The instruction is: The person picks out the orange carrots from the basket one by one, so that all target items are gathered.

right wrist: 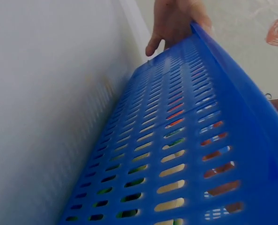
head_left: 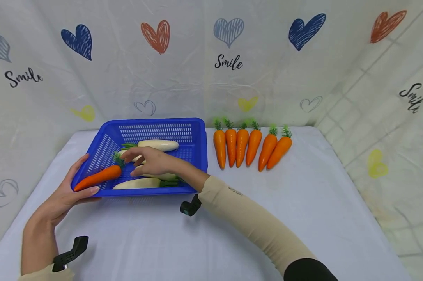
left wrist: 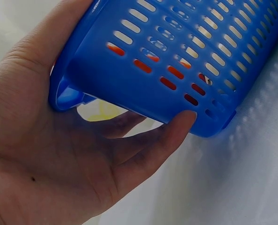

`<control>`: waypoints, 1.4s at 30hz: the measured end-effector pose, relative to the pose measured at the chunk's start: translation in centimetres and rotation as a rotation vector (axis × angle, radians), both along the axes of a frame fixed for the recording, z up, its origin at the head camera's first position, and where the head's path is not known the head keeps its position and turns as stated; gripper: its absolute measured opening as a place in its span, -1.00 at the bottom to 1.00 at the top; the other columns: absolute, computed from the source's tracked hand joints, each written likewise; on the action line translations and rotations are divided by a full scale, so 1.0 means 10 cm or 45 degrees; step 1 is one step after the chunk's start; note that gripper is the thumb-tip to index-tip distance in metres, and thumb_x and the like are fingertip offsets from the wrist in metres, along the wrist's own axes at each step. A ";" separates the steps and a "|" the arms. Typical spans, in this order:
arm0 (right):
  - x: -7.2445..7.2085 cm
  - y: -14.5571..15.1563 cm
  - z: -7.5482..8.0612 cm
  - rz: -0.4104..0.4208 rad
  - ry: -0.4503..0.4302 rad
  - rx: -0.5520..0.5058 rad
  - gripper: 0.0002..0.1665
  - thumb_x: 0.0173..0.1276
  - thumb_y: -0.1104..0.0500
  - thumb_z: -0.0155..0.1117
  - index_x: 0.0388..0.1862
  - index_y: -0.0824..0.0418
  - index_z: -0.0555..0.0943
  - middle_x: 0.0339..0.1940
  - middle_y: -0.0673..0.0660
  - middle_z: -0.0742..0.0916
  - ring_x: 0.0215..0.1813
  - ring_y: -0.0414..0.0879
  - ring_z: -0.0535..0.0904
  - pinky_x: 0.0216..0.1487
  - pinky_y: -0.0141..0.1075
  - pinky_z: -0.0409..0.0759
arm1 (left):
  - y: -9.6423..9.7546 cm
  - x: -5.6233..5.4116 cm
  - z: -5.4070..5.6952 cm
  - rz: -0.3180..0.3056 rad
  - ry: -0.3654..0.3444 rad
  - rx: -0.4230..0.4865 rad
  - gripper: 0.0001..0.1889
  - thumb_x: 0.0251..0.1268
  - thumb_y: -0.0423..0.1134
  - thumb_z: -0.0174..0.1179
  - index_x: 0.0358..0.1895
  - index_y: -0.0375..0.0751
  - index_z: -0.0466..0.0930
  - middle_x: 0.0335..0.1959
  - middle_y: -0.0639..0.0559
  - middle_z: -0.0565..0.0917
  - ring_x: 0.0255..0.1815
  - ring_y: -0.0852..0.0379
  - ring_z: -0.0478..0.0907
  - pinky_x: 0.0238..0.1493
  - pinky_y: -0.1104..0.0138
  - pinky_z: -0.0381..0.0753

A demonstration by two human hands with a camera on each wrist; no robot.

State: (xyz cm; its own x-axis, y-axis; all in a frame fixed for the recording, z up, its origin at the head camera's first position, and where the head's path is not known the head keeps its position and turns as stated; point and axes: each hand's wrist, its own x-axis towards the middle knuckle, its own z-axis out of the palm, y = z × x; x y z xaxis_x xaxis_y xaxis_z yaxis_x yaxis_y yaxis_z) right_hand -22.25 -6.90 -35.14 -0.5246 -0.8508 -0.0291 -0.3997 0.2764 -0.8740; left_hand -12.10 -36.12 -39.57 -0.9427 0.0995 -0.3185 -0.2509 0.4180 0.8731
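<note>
A blue plastic basket (head_left: pixel 151 192) with slotted walls holds several white radishes (head_left: pixel 158 145) and one orange carrot (head_left: pixel 98 178) with a green leafy top. My left hand (head_left: pixel 65 195) grips the basket's front left corner, thumb over the rim and fingers around the outside; the left wrist view shows this hand (left wrist: pixel 83 159) close up. Over the inside of the basket is my right hand (head_left: pixel 153 160), its fingers loosely bent beside the carrot's leaves, with no held thing visible. In the right wrist view the basket's wall (right wrist: pixel 176 117) hides most of this hand.
Several carrots (head_left: pixel 242 148) lie in a row on the white-covered table (head_left: pixel 302 210), right of the basket, leafy tops toward the back. A white curtain (head_left: pixel 193 78) printed with hearts hangs behind. Each wrist carries a black camera mount (head_left: pixel 71 253).
</note>
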 end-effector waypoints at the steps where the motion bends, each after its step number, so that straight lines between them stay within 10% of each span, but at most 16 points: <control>1: 0.00 -0.01 0.00 0.005 -0.008 0.015 -0.36 0.47 0.30 0.34 0.50 0.19 0.45 0.42 0.18 0.63 0.39 -0.09 0.58 0.39 -0.43 0.57 | 0.00 0.00 0.00 -0.001 0.001 -0.006 0.03 0.58 -0.10 0.15 0.56 0.77 -0.55 0.67 -0.47 -0.46 0.40 -0.54 0.31 -0.02 0.29 0.82; 33: 0.00 -0.34 -0.14 0.161 -0.081 0.219 -0.10 0.48 0.34 0.25 0.70 -0.07 0.21 0.73 -0.06 0.26 0.63 0.07 0.38 0.45 -0.35 0.55 | -0.03 0.01 -0.02 0.008 0.021 0.006 0.03 0.57 -0.09 0.16 0.53 0.84 -0.53 0.68 -0.46 -0.42 0.47 -0.61 0.16 -0.02 0.37 0.79; 42: 0.07 -0.43 -0.15 0.149 0.036 0.255 -0.13 0.49 0.26 0.25 0.69 -0.15 0.22 0.70 -0.09 0.33 0.67 -0.17 0.28 0.63 -0.30 0.33 | -0.04 0.01 -0.02 -0.016 0.034 0.011 0.00 0.58 -0.12 0.14 0.55 0.82 -0.49 0.68 -0.44 -0.37 0.22 0.03 0.46 0.02 0.37 0.78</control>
